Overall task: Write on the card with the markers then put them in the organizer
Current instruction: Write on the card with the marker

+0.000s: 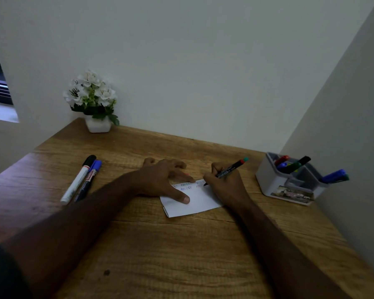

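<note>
A white card (200, 201) lies on the wooden desk (160, 244) with two lines of blue lettering near its top edge. My left hand (162, 180) presses flat on the card's left part, fingers spread. My right hand (224, 182) grips a black marker (231, 168) with a teal end, its tip touching the card's upper right. Left of the card lie a white marker with a black cap (78, 180) and a dark marker with a blue cap (89, 180), side by side. A grey and white organizer (289, 186) stands at the right and holds several markers.
A white pot of white flowers (93, 102) stands at the desk's back left corner. Walls close the desk in behind and on the right, just past the organizer. A window opening shows at the far left.
</note>
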